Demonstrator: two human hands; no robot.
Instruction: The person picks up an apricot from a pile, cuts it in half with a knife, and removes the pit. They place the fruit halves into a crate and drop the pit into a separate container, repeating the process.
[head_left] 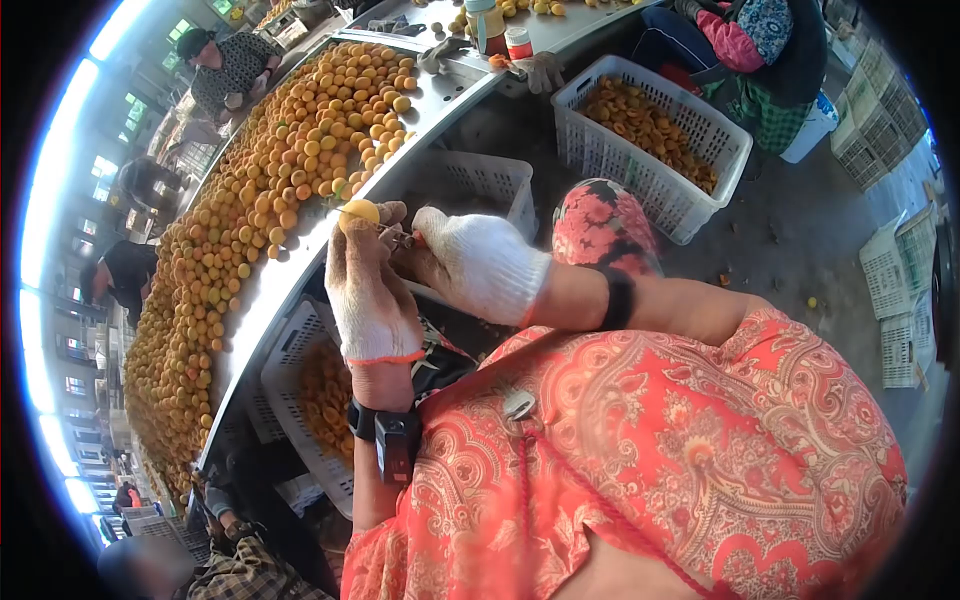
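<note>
My left hand [368, 290], in a white glove stained brown at the fingers, is closed around a yellow-orange apricot [360, 212] and holds it up near the table edge. My right hand [482, 262], gloved likewise, is closed right beside it. Its fingertips pinch a small thin tool [402, 238], mostly hidden by the fingers, pointing toward the apricot. Both hands meet in front of the metal table [262, 310], where a big heap of whole apricots [215, 240] lies.
A white crate [690, 185] of apricot halves stands beyond my right hand. Another crate [298, 395] with halves is below the table edge, near an additional crate [490, 175]. Co-workers [225, 75] sit around the table. A bottle [487, 25], a red-and-white jar [518, 43] and gloves [541, 72] lie farther along.
</note>
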